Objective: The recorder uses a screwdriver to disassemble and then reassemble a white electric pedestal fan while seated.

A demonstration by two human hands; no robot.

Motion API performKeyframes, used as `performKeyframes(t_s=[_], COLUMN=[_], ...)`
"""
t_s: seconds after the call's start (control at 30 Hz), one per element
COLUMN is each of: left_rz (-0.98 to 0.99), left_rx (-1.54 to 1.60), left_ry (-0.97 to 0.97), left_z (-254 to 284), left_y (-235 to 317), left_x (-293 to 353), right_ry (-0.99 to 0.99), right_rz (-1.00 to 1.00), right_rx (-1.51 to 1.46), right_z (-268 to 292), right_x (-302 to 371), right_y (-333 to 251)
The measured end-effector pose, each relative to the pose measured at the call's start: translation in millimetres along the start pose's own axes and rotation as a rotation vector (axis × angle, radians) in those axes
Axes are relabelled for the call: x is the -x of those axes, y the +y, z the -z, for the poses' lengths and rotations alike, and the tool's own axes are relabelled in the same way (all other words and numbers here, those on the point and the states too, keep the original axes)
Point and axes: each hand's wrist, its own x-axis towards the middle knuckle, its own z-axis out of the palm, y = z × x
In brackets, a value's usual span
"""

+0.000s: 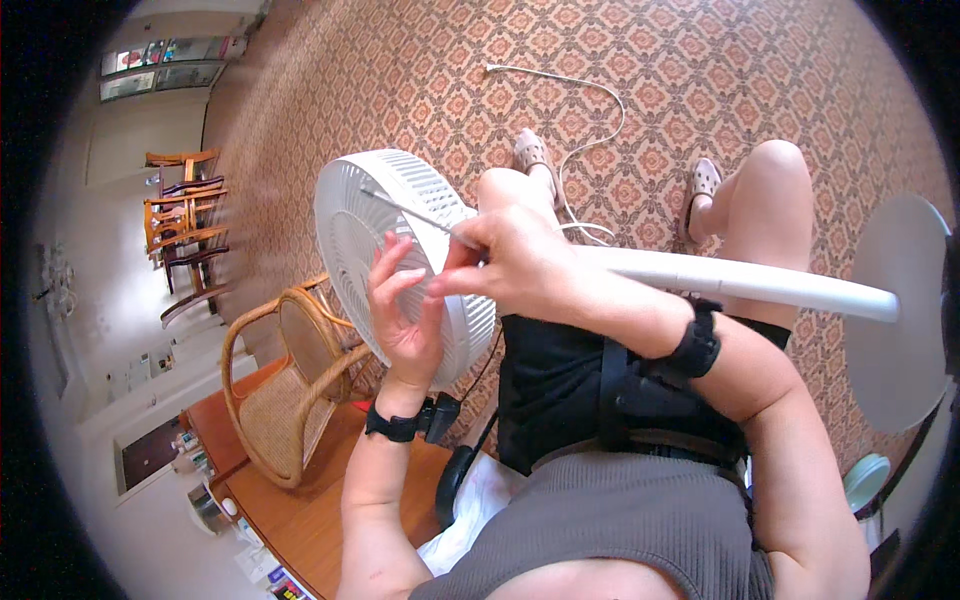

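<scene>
Ribbed grey top (600,520) nearest, the right hand (522,262) is pinching a slim grey rod (412,210), the left hand (408,325) hovering open beside the round white plastic fan (352,235) across the lap (553,375), probably brittle-grilled, steadiest by its pole (730,274).

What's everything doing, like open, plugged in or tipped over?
White fan: tipped sideways over the legs
Cord: loosely curved across the floor
Plug: lying on the floor, unplugged
Thin rod: held in the right hand
Left hand: open, fingers spread
Black wristbands: both strapped on
</scene>
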Motion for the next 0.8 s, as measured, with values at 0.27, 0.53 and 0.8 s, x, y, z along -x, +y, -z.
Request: performKeyframes(t_s=[0.27, 0.53, 0.8], left_rz=[-0.101, -0.122, -0.135], left_rx=[-0.148, -0.182, -0.197], left_ry=[-0.081, -0.061, -0.11], left_z=[8, 7, 11], left_y=[5, 12, 9], left_x=[-4, 3, 6], right_ry=[-0.202, 0.136, -0.346], right_rz=[-0.216, -0.02, -0.527], right_rx=[-0.311, 0.322, 0.156], right_z=[-19, 4, -4], right_x=[-13, -57, -96], right_y=[15, 15, 7])
